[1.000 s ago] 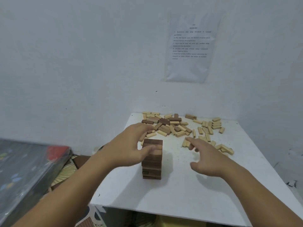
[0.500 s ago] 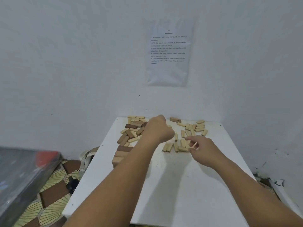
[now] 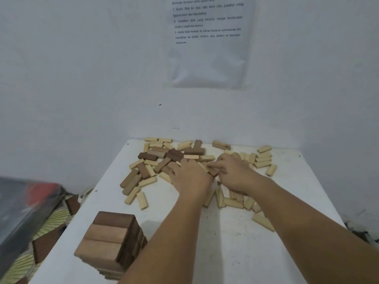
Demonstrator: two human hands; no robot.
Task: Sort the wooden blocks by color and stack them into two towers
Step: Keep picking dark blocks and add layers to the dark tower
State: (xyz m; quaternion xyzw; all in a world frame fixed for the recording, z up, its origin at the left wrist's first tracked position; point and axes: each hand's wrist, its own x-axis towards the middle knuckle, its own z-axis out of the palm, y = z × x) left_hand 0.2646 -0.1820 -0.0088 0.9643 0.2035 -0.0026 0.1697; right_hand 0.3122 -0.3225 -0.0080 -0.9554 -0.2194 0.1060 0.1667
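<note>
The right hand [image 3: 235, 174] is pinching a dark block [image 3: 213, 173] from the mixed pile [image 3: 155, 160] on the far surface [image 3: 225, 253], probably for the tower [image 3: 112, 238] near left. The left hand [image 3: 190, 178] is hiding its fingers, so its hold cannot be told.

The white table [image 3: 225, 253] bears scattered wooden blocks [image 3: 147, 181] and a brown tower [image 3: 110, 240].

What the left grip [image 3: 191, 177] and right grip [image 3: 235, 174] hold is hidden.
</note>
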